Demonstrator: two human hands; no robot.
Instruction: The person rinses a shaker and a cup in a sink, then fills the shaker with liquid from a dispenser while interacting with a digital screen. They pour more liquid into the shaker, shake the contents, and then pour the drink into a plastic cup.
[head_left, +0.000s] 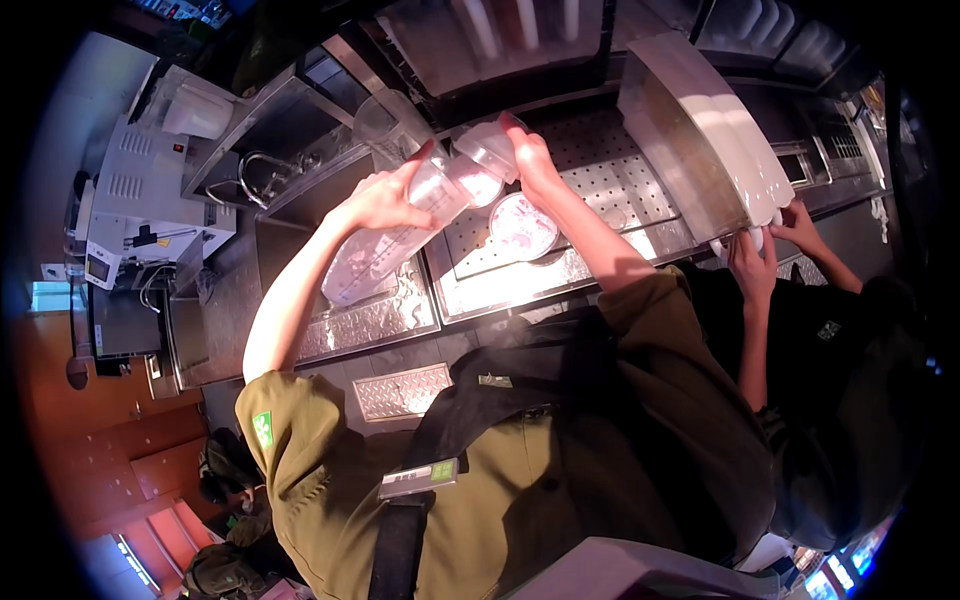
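My left hand (390, 196) grips a clear plastic measuring jug (397, 240) with scale marks, tilted over the counter. In my right hand (529, 154) is a translucent plastic container (486, 146), its opening close to the upper end of the jug. Pale pinkish-white contents (478, 184) show brightly where the two vessels meet; whether they touch I cannot tell. Just below my right hand, a round container (523, 226) with a white and pink mixture stands on the perforated metal drain tray (472, 247). Another clear measuring jug (390, 124) is behind my left hand.
A co-worker's hands (752, 259) are at a white dispenser housing (720, 135) on the right. To the left are a sink faucet (259, 180) and a white machine (142, 187). The counter's metal front edge (375, 341) runs before me. More people are at lower left.
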